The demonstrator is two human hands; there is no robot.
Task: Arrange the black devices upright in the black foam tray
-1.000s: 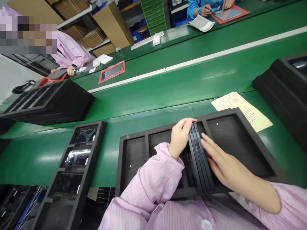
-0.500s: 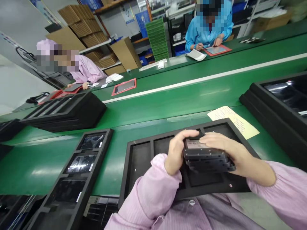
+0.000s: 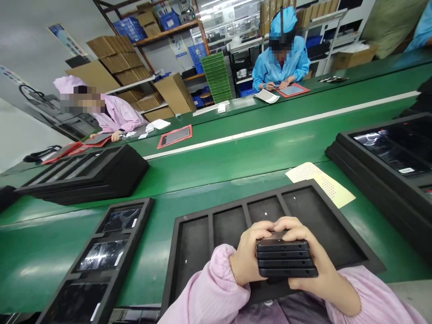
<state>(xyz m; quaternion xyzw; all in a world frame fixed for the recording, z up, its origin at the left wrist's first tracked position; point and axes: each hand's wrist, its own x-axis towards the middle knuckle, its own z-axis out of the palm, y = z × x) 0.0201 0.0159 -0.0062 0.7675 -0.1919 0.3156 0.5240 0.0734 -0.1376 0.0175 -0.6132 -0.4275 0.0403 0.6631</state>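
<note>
Between my two hands is a neat stack of several flat black devices that look like phones [image 3: 285, 259], their edges facing me. My left hand [image 3: 248, 254] wraps the left side, its fingers over the top. My right hand [image 3: 313, 252] closes round the right side, fingers on top and thumb low near the bottom one. Beneath the stack lies a black foam tray [image 3: 229, 223] with several compartments and small white specks in it. My hands and the stack hide part of its near side.
Left is a narrow black tray [image 3: 111, 252] of dark-screened devices. Stacked black trays stand at the far left [image 3: 101, 180] and right [image 3: 364, 166]. A yellow sticker sheet [image 3: 324, 184] lies behind my tray. Across the green bench [image 3: 263, 148] two people work at red-edged panels.
The stack in my hands has straightened from a skewed, blurred pile into even alignment, and now sits lower in view. The whole view has shifted slightly.
</note>
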